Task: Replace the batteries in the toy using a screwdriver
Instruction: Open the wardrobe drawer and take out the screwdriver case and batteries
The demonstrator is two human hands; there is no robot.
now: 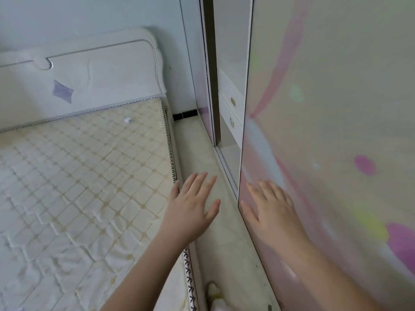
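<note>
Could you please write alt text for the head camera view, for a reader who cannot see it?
Two open, empty hands reach forward: the right hand at a pastel sliding wardrobe door, the left hand over the floor beside a bare quilted mattress. No toy, screwdriver or batteries are visible.

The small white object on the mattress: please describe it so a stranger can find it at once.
Start at the white headboard and drop to the quilted mattress below. The small white object lies near the mattress's top edge, the only loose item on the bare checked surface.

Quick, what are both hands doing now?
Left hand: open, holding nothing.
Right hand: open, flat on the sliding door.
</note>
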